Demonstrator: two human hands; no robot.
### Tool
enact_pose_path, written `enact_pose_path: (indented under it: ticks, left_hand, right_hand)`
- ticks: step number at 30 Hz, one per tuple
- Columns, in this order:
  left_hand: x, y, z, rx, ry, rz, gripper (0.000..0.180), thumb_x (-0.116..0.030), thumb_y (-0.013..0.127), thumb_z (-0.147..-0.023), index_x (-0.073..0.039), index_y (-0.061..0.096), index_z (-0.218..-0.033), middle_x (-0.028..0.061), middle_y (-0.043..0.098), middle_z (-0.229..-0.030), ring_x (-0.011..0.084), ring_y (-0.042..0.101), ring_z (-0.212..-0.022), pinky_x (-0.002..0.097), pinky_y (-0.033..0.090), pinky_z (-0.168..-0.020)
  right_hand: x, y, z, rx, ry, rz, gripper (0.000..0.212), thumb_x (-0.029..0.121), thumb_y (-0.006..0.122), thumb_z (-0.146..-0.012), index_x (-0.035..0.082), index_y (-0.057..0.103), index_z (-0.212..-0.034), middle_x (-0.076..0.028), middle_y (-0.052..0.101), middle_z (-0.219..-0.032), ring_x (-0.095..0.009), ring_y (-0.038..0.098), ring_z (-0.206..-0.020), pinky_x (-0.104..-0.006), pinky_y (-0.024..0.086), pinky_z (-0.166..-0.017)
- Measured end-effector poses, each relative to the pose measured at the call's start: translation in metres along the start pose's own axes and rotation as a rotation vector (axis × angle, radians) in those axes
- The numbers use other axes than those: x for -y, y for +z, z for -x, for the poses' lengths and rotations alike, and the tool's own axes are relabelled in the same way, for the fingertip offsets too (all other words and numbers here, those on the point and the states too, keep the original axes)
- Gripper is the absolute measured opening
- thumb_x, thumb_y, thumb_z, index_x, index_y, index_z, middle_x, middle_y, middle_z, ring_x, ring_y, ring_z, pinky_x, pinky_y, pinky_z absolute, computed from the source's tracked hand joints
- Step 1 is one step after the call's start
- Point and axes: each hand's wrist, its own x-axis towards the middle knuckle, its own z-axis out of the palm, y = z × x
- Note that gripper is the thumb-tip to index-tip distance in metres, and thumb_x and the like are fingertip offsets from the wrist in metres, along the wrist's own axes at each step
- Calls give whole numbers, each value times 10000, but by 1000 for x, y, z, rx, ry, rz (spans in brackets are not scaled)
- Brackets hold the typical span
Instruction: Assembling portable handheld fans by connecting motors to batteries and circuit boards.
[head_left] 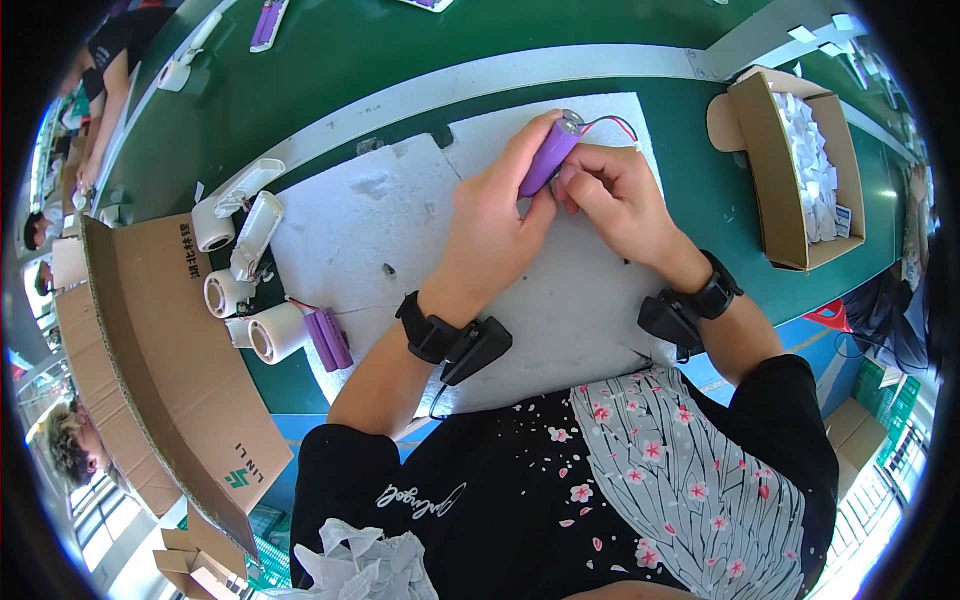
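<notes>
A purple cylindrical battery pack (548,162) is tilted over the white foam board (400,290), its metal end pointing up and away. My left hand (495,225) wraps round its left side, with the fingers behind it and the thumb in front. Thin red and black wires (618,122) curve out from the far end. Close against the pack's right side, my right hand (630,210) has its thumb and fingertips pressed together. Whatever lies in that pinch is too small or hidden to make out.
More purple cells (327,340) lie at the board's left edge beside several white rolls (277,333). A big cardboard box (185,340) stands left. At right, an open carton (785,235) holds white folded pieces. A metal strip (500,68) crosses the green table behind the board.
</notes>
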Motion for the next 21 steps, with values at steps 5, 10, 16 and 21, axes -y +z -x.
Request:
enact_pose_path:
  ticks: [5, 10, 16, 21]
  left_hand:
    - [3, 2, 2, -3, -65, 159, 568, 44, 577, -810, -59, 464, -1357, 188, 652, -1085, 285, 692, -884, 330, 540, -771]
    - [5, 2, 2, 23, -149, 349, 591, 80, 542, -819, -34, 416, -1386, 155, 655, -1096, 186, 658, -917, 287, 528, -759]
    - [6, -2, 1, 36, -229, 489, 618, 101, 527, -828, -6, 364, -1415, 117, 638, -1142, 98, 586, -974, 225, 492, -759]
    - [2, 0, -1, 18, -250, 514, 625, 109, 528, -820, -2, 368, -1414, 118, 635, -1144, 99, 588, -966, 219, 485, -768]
  right_hand:
    - [-1, -2, 0, 6, -6, 34, 187, 87, 479, -876, -17, 560, -743, -53, 590, -665, -98, 525, -614, -249, 412, -569]
    - [1, -3, 1, -34, -13, 94, 187, 84, 483, -873, -21, 561, -740, -60, 600, -670, -106, 544, -610, -254, 420, -564]
    - [0, -2, 0, -66, -12, 99, 184, 85, 492, -889, -27, 571, -766, -65, 611, -689, -109, 557, -625, -249, 437, -580]
    - [-1, 0, 0, -86, -26, 48, 175, 85, 506, -909, -30, 585, -803, -58, 625, -729, -103, 562, -647, -244, 448, -595]
